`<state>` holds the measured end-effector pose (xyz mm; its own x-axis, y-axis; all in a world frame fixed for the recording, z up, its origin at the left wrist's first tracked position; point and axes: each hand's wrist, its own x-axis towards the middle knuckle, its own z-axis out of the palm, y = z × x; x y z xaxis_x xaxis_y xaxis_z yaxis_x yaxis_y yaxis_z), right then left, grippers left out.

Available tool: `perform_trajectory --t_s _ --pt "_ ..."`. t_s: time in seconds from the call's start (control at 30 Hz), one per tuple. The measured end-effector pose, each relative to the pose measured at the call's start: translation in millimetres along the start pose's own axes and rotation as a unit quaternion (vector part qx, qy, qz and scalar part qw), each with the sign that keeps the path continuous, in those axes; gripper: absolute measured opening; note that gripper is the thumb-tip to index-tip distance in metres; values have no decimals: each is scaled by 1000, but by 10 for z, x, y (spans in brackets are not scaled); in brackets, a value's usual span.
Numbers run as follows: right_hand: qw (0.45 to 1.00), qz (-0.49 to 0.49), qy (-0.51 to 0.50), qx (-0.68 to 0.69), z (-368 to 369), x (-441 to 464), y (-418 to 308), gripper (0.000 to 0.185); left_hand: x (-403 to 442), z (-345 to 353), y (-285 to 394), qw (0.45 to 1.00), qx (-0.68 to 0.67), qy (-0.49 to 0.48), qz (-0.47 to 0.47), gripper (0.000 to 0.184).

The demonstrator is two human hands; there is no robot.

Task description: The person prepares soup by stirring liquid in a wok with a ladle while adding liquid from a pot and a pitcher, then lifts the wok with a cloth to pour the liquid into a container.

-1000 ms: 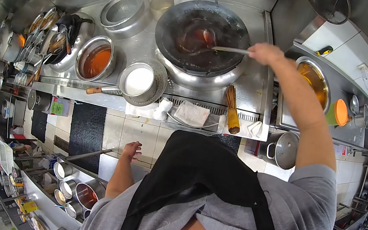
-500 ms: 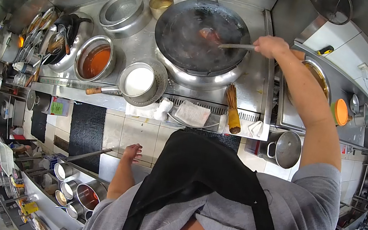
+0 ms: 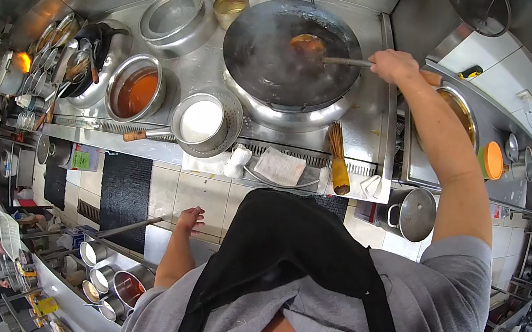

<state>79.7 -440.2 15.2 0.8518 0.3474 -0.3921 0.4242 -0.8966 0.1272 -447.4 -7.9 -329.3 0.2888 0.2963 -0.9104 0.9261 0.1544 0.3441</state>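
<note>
My right hand [image 3: 396, 68] is wrapped around the long metal handle of a wok ladle [image 3: 348, 61]; its wooden end sticks out behind my fist. The ladle reaches into a large dark wok [image 3: 248, 67] on the stove, where steam and dark liquid blur its head. A glossy orange-brown patch [image 3: 307, 45] shows in the wok by the ladle's tip. Low at my side, my left hand [image 3: 191, 218] hangs away from the stove, fingers apart and holding nothing.
Left of the wok stand a pot of orange-red liquid [image 3: 138, 92], a saucepan of white liquid [image 3: 201, 119] on a perforated strainer [image 3: 235, 118], and a metal basin [image 3: 193, 32]. A bamboo brush [image 3: 338, 161] and folded cloth [image 3: 280, 166] lie along the front edge. A lidded pot [image 3: 416, 215] stands lower right.
Within the wok, the ladle's inner end has shifted slightly up and right. The orange-brown patch looks larger and brighter. My left hand has stayed in place.
</note>
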Motion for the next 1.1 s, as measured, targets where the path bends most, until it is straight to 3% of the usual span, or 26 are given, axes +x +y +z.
perform_trajectory --t_s 0.13,0.27,0.47,0.57,0.63,0.77,1.1 --pt "999 14 28 18 399 -129 -441 36 45 13 61 1000 12 -9 -7 41" --pt "996 -10 60 64 667 -114 -288 42 70 20 65 1000 8 -23 3 41" --pt "995 36 56 74 301 -406 -246 47 101 -47 128 1000 17 -21 -2 41" --pt "991 64 104 57 155 -480 -51 51 151 -119 143 999 20 -27 -3 42" --pt "972 77 220 11 37 -555 83 54 162 -166 137 999 29 -27 -6 43" --pt "937 98 336 14 -295 -710 327 53 105 -198 234 999 37 -1 4 43" --pt "895 74 433 74 -638 -895 770 50 -379 447 229 999 4 36 25 40"
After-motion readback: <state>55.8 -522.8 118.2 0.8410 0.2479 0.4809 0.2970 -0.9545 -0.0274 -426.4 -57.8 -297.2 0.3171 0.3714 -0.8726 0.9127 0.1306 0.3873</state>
